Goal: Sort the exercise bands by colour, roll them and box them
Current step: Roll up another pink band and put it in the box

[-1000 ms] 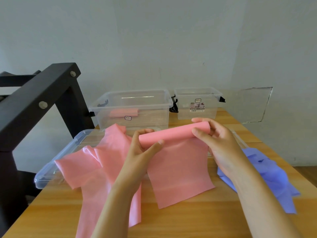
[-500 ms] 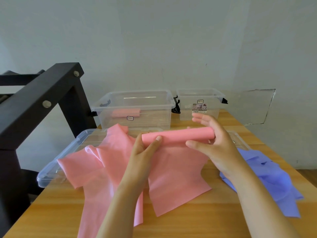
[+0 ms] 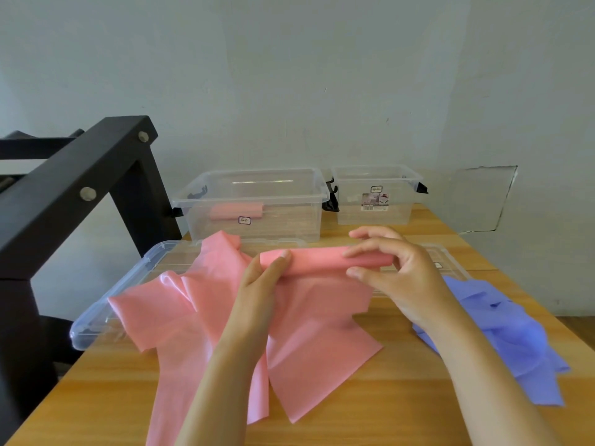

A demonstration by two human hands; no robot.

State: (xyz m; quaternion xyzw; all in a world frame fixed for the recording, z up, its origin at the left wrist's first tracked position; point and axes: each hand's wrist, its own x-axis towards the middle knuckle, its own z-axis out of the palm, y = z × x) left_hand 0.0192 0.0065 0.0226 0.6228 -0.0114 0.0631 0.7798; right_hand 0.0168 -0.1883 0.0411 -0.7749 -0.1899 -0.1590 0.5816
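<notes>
Since a second ago the roll (image 3: 322,263) has levelled out, and our right hand (image 3: 402,278) has brought its fingers over the near side. Both hands hold the roll above the table (image 3: 386,413). Our left hand (image 3: 260,284) grips the left end, thumb in front, and the right pinches the right end. The tail (image 3: 322,349) hangs down onto the table. A second roll (image 3: 235,210) lies in the left box (image 3: 257,185), and purple bands (image 3: 502,333) lie to the right.
</notes>
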